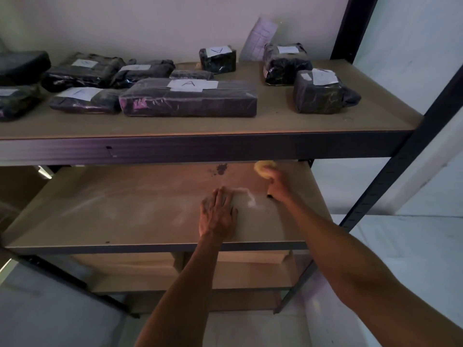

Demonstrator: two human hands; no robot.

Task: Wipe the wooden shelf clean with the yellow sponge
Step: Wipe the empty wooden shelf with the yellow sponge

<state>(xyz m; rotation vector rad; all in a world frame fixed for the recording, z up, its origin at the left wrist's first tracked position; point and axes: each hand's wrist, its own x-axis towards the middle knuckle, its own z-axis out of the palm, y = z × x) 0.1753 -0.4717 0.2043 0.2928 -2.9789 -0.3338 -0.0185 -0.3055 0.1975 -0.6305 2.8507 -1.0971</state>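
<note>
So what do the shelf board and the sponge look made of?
The shelf board: probably fibreboard rather than solid wood; flat matte brown, no visible grain, streaked with pale dust. The sponge: likely soft foam; yellow, rounded, but too blurred to show pores.

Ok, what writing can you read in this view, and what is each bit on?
"A": white label on the long wrapped package at the front of the upper shelf.
"A", seen upside down: label on the small package at the back.
Labels on the other packages: too blurred to read.
Paper sheet leaning on the wall: print too small to read.
</note>
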